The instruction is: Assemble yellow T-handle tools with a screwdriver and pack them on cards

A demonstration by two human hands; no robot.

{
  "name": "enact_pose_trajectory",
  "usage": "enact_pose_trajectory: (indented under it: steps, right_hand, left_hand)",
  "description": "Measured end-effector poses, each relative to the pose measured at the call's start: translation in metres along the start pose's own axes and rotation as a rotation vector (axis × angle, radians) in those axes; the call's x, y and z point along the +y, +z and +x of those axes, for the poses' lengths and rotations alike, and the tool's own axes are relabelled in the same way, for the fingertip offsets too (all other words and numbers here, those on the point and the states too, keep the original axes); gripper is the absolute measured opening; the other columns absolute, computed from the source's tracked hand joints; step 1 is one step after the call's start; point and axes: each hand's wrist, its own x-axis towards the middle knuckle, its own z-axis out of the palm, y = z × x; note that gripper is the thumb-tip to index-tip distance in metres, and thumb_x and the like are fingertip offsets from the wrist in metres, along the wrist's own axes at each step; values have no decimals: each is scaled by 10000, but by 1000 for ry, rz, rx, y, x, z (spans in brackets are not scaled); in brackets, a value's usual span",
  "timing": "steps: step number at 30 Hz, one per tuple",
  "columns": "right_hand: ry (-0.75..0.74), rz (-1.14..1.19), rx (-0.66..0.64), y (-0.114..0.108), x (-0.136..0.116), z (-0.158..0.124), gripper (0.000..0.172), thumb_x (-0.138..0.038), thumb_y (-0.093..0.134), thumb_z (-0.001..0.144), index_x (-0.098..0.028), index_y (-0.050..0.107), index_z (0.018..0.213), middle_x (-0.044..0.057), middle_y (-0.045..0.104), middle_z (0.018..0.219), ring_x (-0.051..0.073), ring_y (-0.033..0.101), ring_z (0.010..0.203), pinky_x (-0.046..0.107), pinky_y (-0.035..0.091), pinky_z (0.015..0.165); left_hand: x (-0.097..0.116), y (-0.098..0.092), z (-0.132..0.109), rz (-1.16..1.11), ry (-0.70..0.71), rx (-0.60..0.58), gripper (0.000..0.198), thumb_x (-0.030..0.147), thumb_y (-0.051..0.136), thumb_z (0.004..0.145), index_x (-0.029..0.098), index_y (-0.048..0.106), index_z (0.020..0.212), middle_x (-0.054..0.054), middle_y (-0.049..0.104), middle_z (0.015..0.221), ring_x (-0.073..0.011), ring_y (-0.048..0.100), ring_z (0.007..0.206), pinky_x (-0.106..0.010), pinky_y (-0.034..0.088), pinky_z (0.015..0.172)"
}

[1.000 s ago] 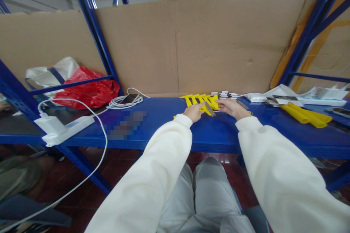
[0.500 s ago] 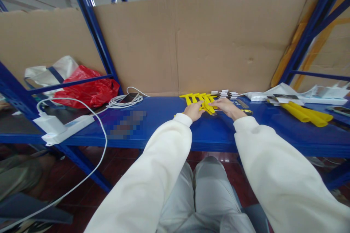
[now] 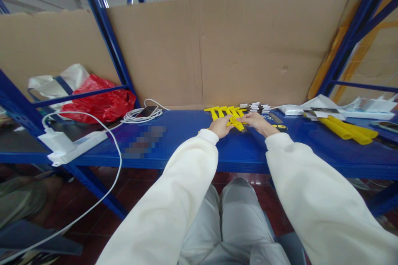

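Note:
Above the blue tabletop, my left hand [image 3: 220,126] pinches a yellow plastic tool [image 3: 237,124] from its left side. A small grey tip shows at its near end. My right hand [image 3: 256,121] reaches in from the right, and its closed fingers meet the same yellow tool. Just behind the hands, several yellow T-shaped pieces [image 3: 221,110] lie in a row. Beside them is a bunch of small white-and-dark pieces [image 3: 255,107]. A yellow-and-black utility knife [image 3: 281,127] lies right of my right hand. My fingers cover part of the held tool.
A cardboard wall [image 3: 248,49] closes off the back of the blue table [image 3: 186,149]. Yellow rolled tubes [image 3: 346,129] lie at right. On the left are a coiled white cable [image 3: 139,116], a power strip [image 3: 81,147] and a red plastic bag [image 3: 99,99]. Blue rack posts [image 3: 113,37] flank the table.
The yellow tool and the fingers on it have shifted only very slightly. Both hands stay in the same place, and everything else lies as before.

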Motion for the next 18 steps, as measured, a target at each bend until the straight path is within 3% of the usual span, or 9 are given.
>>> enact_pose_trajectory:
  steps: [5,10,18]
  right_hand:
    - [-34,-56,16,2,-2,-2,486,-535,966,518,-191,625,557,-37,544,558,124,465,610,274,345,594]
    - [-85,-78,25,2,-4,-3,520,-547,959,517,-213,566,584,-39,547,593,145,505,648,280,397,631]
    - [-96,-70,63,5,4,2,343,-336,886,661,-225,563,684,-33,597,682,168,572,710,312,494,757]
  left_hand:
    - [0,0,0,-15,3,-9,552,283,629,1038,179,529,1570,-142,711,1438,-256,675,1341,-343,504,1134]
    - [0,2,1,-45,3,17,537,257,648,1027,179,556,1550,-148,721,1420,-257,683,1330,-347,509,1135]
    - [-5,3,3,-76,84,25,472,215,630,1030,212,632,1502,-102,705,1470,-236,658,1368,-335,493,1168]
